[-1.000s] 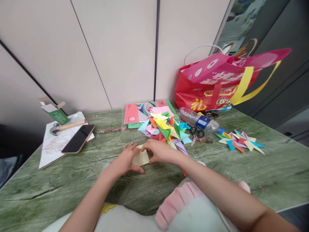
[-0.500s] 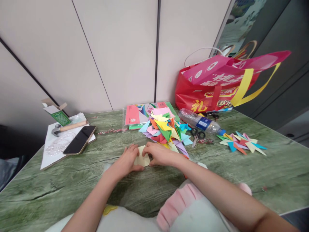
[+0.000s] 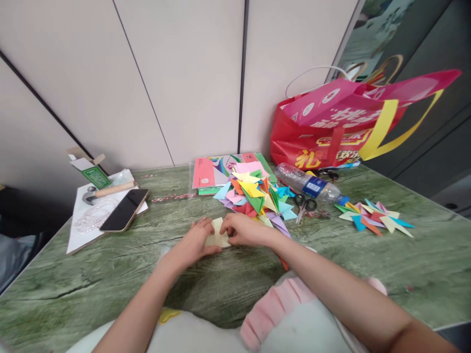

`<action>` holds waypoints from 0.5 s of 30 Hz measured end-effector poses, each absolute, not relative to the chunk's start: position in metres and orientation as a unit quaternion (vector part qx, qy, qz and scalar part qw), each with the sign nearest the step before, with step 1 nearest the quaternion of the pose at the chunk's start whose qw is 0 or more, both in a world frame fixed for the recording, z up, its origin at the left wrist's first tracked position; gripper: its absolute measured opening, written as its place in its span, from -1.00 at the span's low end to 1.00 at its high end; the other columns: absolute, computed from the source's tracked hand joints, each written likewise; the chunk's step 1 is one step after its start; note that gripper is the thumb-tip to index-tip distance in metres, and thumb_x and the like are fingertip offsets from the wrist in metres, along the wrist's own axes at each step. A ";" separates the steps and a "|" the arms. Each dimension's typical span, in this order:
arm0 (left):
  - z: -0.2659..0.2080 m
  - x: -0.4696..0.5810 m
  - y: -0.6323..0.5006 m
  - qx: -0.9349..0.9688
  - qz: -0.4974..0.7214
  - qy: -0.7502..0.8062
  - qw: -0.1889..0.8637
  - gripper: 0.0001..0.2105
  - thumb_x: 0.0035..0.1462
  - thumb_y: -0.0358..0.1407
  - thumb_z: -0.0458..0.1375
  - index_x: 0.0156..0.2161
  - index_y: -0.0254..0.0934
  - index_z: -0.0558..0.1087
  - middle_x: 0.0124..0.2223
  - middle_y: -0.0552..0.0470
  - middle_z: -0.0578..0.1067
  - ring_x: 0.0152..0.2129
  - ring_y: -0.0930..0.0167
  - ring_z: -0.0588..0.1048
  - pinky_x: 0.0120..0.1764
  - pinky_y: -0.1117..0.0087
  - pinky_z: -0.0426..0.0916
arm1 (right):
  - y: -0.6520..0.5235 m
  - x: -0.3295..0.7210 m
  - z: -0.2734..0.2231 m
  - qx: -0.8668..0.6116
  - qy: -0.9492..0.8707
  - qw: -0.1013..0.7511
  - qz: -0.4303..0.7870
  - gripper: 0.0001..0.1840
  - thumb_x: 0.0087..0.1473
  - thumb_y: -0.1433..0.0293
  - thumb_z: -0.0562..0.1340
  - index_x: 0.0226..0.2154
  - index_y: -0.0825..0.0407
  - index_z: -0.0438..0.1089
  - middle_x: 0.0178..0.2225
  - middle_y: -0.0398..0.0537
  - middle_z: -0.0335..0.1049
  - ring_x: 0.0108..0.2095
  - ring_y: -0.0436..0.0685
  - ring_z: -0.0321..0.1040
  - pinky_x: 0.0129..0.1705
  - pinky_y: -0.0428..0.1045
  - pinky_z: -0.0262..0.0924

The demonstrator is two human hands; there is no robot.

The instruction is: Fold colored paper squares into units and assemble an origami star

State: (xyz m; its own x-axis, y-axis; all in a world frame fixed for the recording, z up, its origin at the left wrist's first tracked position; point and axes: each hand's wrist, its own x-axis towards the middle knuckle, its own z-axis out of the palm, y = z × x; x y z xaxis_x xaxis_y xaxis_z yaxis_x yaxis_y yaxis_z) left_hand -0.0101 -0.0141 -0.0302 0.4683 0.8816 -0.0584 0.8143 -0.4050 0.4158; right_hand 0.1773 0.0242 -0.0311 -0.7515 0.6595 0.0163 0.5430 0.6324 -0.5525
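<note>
Gripping opposite edges, left hand (image 3: 194,240) and right hand (image 3: 246,229) hold 1 cream paper (image 3: 217,237) between them.

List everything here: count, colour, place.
Paper sheet: one, cream, between hands
Folded papers: many, multicoloured, centre, right
Paper packs: several, pink, green, back
Scissors: one, black, beside bottle
Bottle: one, clear, before bag
Shopping bag: one, red, back right
Carton: one, green, back left
Claw hammer: one, silver, left
Beads: many, clear, left
Smartphone: one, black, left
Board: one, white, under hammer
Table: one, green, beneath
Panels: several, pale, behind
Left hand: one, bare, on paper
Right hand: one, bare, on paper
</note>
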 end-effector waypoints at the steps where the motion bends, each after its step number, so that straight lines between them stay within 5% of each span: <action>1: -0.029 -0.010 -0.014 0.832 0.081 0.513 0.198 -0.71 -0.13 -0.18 0.20 -0.27 -0.25 0.34 0.06 -0.16 0.31 0.08 0.18 0.15 0.04 0.14 0.07 | 0.025 0.177 -0.031 -0.335 -0.895 0.108 0.273 -0.64 -0.25 0.52 0.24 -0.27 0.10 0.42 -0.33 -0.04 0.34 -0.45 -0.03 0.27 -0.44 -0.17 0.08; 10: -0.030 -0.012 -0.009 0.844 0.071 0.500 0.179 -0.70 -0.13 -0.14 0.20 -0.29 -0.26 0.37 -0.08 -0.11 0.44 0.06 0.14 0.19 0.01 0.18 0.13 | 0.025 0.179 -0.031 -0.337 -0.893 0.103 0.278 -0.55 -0.36 0.42 0.37 -0.27 0.08 0.41 -0.30 -0.06 0.27 -0.45 -0.04 0.23 -0.45 -0.16 0.08; 15: -0.031 -0.011 -0.011 0.853 0.058 0.490 0.173 -0.56 -0.31 -0.12 0.29 -0.27 -0.24 0.33 0.00 -0.14 0.37 0.08 0.08 0.13 0.04 0.05 0.02 | 0.026 0.178 -0.035 -0.325 -0.900 0.106 0.269 -0.55 -0.38 0.44 0.37 -0.27 0.06 0.42 -0.27 -0.05 0.24 -0.39 -0.02 0.24 -0.39 -0.15 0.10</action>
State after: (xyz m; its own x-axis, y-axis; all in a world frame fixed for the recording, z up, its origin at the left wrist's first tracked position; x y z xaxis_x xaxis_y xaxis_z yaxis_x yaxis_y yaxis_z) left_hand -0.0111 -0.0107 -0.0310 0.5133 0.8554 -0.0695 0.8151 -0.4605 0.3516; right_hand 0.1776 0.0260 -0.0346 -0.7660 0.6427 0.0156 0.5291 0.6439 -0.5527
